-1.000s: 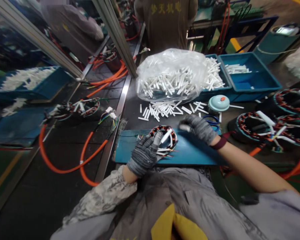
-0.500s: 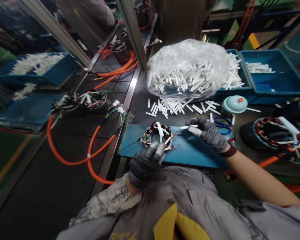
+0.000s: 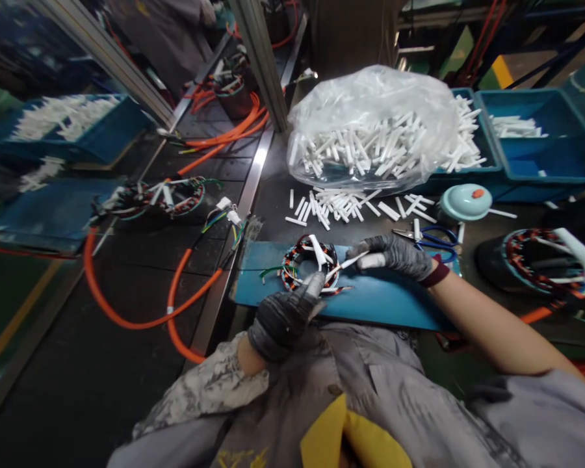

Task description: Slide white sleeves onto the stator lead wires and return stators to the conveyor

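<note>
One dark desk [image 3: 273, 201] bears our blue board [image 3: 394, 296] at its near side, with a clear bag [image 3: 370, 130] and a loose heap of tubes [image 3: 338, 205] beyond the board's far edge. Our left hand [image 3: 285, 318] leans over the near edge, fingertips at the near rim of the ring of windings [image 3: 288, 266]; whether they pinch a wire we cannot tell. Our right hand [image 3: 394, 255], above the board's far edge, has finger and thumb clamped on a slim white tube [image 3: 353, 260]. The ring lies in the left half of the board, reaching its far edge. To do this well, we should steady the ring with the left hand, line the tube up with the wire lead [image 3: 338, 268] whose tip it seems to meet, and ease it along straight, judging that a tilt could splay the strands. How far the tube covers the lead, we cannot tell.
</note>
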{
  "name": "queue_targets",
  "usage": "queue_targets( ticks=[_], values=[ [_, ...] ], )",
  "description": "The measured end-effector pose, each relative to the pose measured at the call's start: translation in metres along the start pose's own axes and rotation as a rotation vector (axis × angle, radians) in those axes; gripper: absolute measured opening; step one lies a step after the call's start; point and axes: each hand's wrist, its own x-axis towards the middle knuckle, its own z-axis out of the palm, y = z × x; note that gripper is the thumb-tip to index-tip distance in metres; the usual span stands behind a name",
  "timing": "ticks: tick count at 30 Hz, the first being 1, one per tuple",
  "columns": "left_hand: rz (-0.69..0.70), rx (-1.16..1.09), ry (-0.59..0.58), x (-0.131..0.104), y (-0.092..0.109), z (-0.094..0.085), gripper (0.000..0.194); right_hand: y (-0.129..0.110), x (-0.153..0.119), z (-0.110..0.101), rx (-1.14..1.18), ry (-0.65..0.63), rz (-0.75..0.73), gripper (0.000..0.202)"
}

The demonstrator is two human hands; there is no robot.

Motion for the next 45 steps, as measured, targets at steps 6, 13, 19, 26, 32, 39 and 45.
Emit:
queue_targets(
  ticks=[6, 13, 19, 26, 32, 39, 45],
  values=[
    [0.020, -0.133, -0.099, 0.005, -0.010, 0.002, 0.046, -0.024, 0.002, 0.046, -0.313, 0.067, -0.095, 0.043],
    [-0.008, -0.284, -0.115, 0.014, -0.011, 0.002, 0.052, -0.022, 0.002, 0.046, -0.386, 0.118, -0.088, 0.050],
    [-0.015, -0.094, -0.053, 0.017, 0.003, 0.002, 0.043, -0.008, 0.034, -0.028, -1.000, 0.707, 0.190, 0.037],
    [0.098, -0.123, 0.101, 0.003, -0.009, 0.027, 0.031, -0.016, 0.029, -0.018, -1.279, 0.817, 0.282, 0.041],
    [0.119, -0.184, 0.129, 0.010, -0.008, 0.017, 0.030, -0.004, -0.052, 0.042, -0.505, 0.618, -0.057, 0.040],
    [0.107, -0.189, 0.147, 0.014, -0.007, 0.009, 0.028, 0.022, -0.048, 0.073, 0.019, 0.390, 0.031, 0.039],
    [0.085, -0.186, 0.167, 0.013, -0.005, 0.013, 0.030, 0.015, -0.036, 0.088, 0.136, 0.252, -0.100, 0.038]
  ],
)
